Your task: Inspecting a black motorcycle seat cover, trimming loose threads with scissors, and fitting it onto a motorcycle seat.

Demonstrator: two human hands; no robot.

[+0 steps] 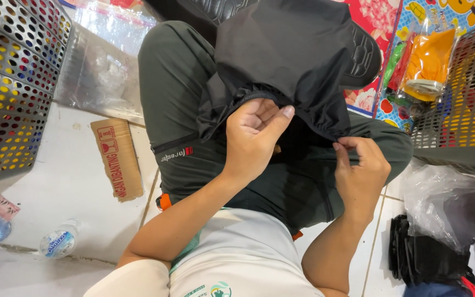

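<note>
On the seated person's dark green trousered lap (pixel 188 110) lay a black gathered-hem fabric garment (pixel 281 55). Left hand (pixel 257 135) and right hand (pixel 361 165) each pinched its elastic edge; an even, taut grip seemed advisable.

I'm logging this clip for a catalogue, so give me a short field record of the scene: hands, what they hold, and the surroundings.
setting: person seated on a white tiled floor, seen from above
left hand: left hand grips the gathered edge of a black garment
right hand: right hand pinches the same gathered edge
garment position: lies over the lap, on dark green trousers
left side: perforated grey basket, cardboard piece, plastic bottle
right side: second perforated basket, packaged orange item, clear plastic bags
</note>
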